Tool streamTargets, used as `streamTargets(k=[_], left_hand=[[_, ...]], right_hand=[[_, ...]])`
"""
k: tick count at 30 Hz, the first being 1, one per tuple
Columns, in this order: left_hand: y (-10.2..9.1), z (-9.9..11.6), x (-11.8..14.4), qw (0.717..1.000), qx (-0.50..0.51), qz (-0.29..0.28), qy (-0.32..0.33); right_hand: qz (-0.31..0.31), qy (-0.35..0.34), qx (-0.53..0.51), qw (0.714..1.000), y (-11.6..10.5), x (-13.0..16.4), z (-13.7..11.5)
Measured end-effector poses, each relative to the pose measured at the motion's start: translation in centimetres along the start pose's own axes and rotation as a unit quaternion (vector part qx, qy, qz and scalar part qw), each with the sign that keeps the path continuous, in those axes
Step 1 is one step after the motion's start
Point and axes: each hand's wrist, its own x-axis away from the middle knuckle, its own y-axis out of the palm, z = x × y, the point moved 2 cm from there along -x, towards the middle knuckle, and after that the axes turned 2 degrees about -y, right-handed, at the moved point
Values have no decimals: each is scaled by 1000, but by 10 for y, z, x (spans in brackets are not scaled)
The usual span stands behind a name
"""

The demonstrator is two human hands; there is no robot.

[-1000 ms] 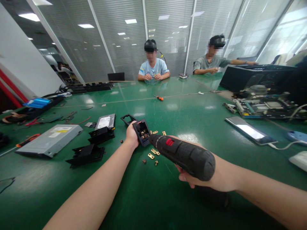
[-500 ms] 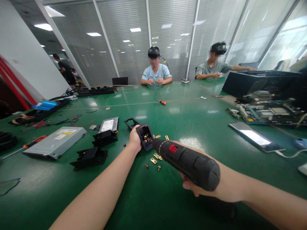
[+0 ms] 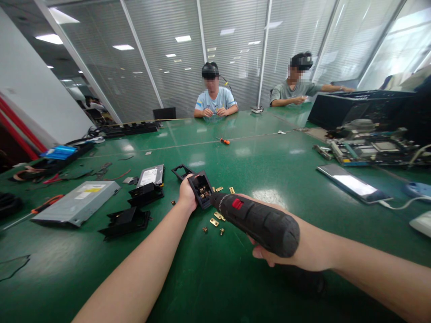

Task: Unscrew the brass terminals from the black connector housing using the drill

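My left hand [image 3: 187, 194] is closed around a black plastic housing [image 3: 194, 197], tilted with its open side toward me; brass pieces [image 3: 204, 194] show inside. A black cordless drill [image 3: 259, 220] with a red switch is gripped by my right hand [image 3: 264, 255], its nose pointing at the housing. Whether the bit touches anything inside cannot be made out. Near the drill's nose lie several flat brass plates [image 3: 214, 222] and a couple of screws [image 3: 222, 232]. Behind my left hand sits a black open frame [image 3: 182, 170].
To the left are black plastic parts [image 3: 125, 223], a hard drive [image 3: 151, 175] and a grey metal drive [image 3: 79, 204]. On the right lie a phone [image 3: 352, 183], circuit boards [image 3: 367, 150] and a black case [image 3: 336, 110]. An orange screwdriver [image 3: 225, 141] lies ahead; two people sit across the table [image 3: 289, 152].
The view has shifted slightly, so most things sit a little further left. The drill's nose stays at the housing, and both hands keep their hold.
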Motion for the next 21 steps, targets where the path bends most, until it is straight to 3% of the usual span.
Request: streamTargets(k=[21], left_hand=[[0,-1,-2,1000,13,-6,-2]], right_hand=[[6,-51,32,998,-3,1,3]])
